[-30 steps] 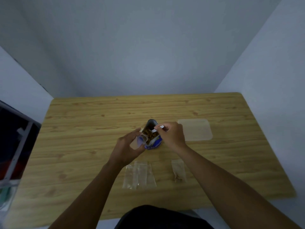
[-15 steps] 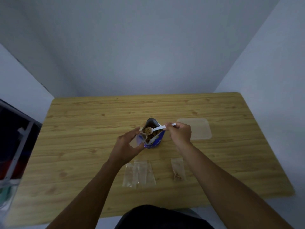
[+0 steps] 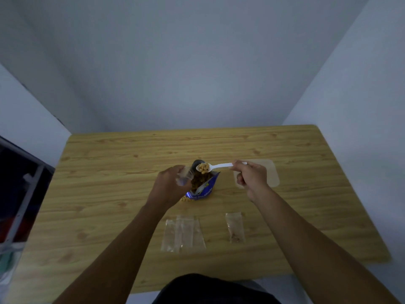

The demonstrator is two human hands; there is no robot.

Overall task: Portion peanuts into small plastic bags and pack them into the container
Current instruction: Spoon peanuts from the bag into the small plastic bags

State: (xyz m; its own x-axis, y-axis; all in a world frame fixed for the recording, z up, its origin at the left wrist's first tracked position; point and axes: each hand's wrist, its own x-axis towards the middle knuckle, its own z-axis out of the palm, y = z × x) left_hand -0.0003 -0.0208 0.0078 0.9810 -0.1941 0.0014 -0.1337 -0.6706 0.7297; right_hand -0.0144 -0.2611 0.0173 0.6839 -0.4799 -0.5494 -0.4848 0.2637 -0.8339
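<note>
My right hand [image 3: 249, 181] has come up and out to the right. A second ago it was down at the mouth of the pouch [image 3: 201, 185] with the spoon [image 3: 219, 166] buried inside. Now the spoon is clear and carries a heap of peanuts [image 3: 203, 168] in its bowl. I pinch the handle's end between thumb and curled fingers, and the bowl hangs level over the pouch's open top.

My left hand [image 3: 169, 187] has closed in as well. It grips a small clear bag [image 3: 183, 177] with fingers curled round it, held against the pouch's left edge, just beside the spoon. I cannot tell how wide the bag's mouth gapes; it is blurred.

The scoop looks done, so I judge the tip into the bag comes next. The bowl needs a short carry left and a slow roll. The load is piled high and any spill should land back in the pouch while I stay over it.

Nearer me on the table [image 3: 109, 172], one bag with peanuts [image 3: 235, 227] lies flat, and a few empties [image 3: 183, 233] overlap to its left. The container [image 3: 272, 172] sits behind my right hand, a flat translucent shape with no bags that I can see in it. So this seems the second portion, with packing not yet begun.
</note>
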